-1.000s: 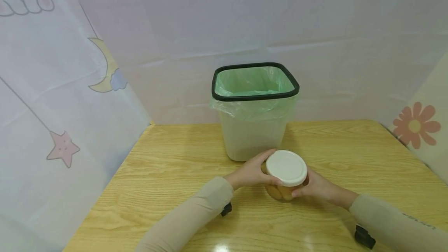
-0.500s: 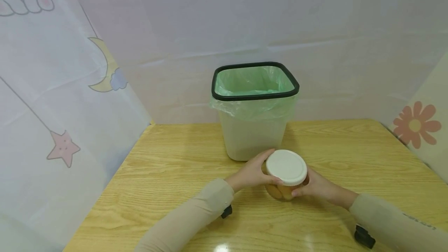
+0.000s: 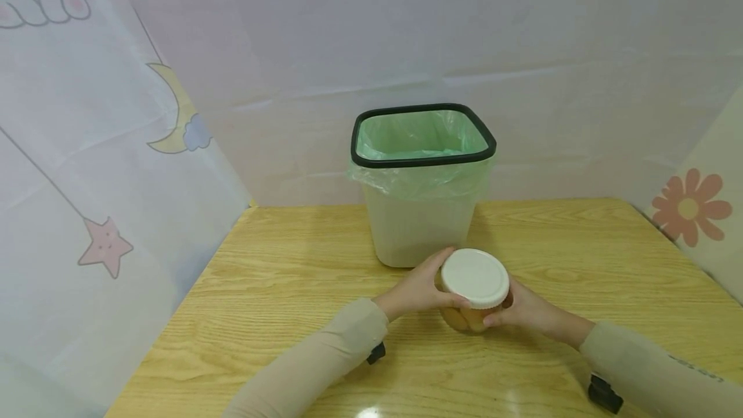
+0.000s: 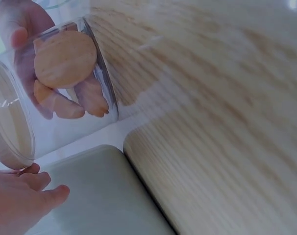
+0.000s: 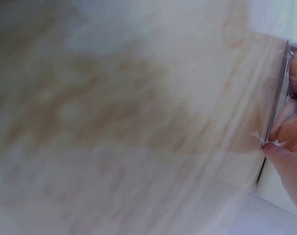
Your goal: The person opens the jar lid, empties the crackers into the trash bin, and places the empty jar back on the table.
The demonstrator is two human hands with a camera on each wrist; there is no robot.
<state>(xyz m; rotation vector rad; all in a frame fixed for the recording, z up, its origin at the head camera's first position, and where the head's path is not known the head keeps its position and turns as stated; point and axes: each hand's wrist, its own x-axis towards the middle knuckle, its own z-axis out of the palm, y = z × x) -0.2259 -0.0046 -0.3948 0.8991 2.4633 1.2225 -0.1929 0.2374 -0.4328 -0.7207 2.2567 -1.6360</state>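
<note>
A clear jar [image 3: 463, 320] with a white lid [image 3: 475, 277] stands near the middle of the table, in front of the bin. My left hand [image 3: 420, 289] grips the lid from the left, thumb on the near side. On the other side, my right hand [image 3: 527, 308] holds the jar's body, its thumb near the base. Several round tan biscuits [image 4: 65, 58] show through the clear wall in the left wrist view, with right-hand fingers behind them. Only the jar's edge and part of the right hand [image 5: 288, 169] appear in the right wrist view.
A pale bin [image 3: 424, 221] with a black rim and green liner bag stands just behind the jar. The wood-grain table [image 3: 290, 257] reaches to a printed cloth backdrop [image 3: 551, 82] at the back and sides.
</note>
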